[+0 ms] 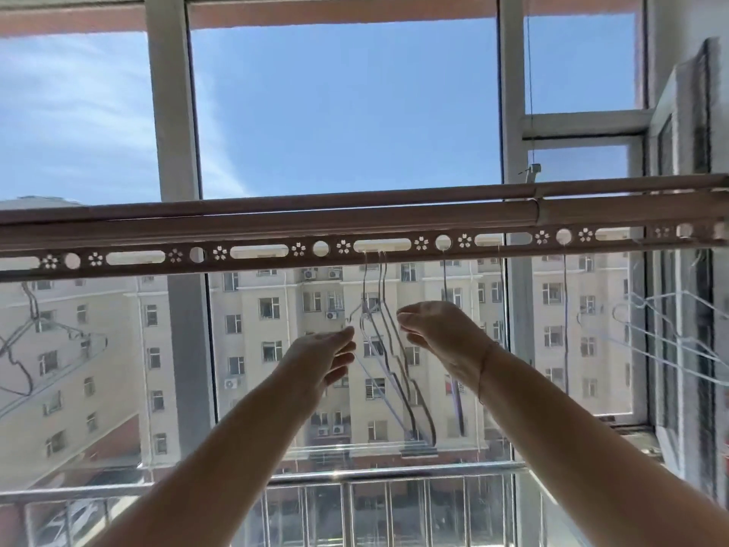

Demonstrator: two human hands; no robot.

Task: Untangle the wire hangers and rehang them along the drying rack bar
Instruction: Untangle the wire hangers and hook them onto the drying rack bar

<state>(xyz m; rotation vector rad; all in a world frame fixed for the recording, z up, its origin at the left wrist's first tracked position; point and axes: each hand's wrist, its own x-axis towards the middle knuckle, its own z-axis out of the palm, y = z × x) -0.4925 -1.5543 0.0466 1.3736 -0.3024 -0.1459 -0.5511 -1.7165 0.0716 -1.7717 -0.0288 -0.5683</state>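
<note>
The drying rack bar (276,225) runs across the view, with a perforated strip of slots and round holes under it. Several tangled wire hangers (388,349) hang by their hooks from one long slot near the middle. My left hand (323,359) is raised just left of them, fingertips touching a hanger's left shoulder; whether it grips the wire is unclear. My right hand (442,333) is just right of the bunch, fingers loosely curled and apart from the wires. Another hanger (445,282) hangs from a round hole above my right hand.
A dark wire hanger (43,341) hangs at the far left. Several white hangers (670,333) hang at the far right beside the wall. A thin cord (530,92) holds the rack up. Window frames and a balcony railing (355,477) stand behind.
</note>
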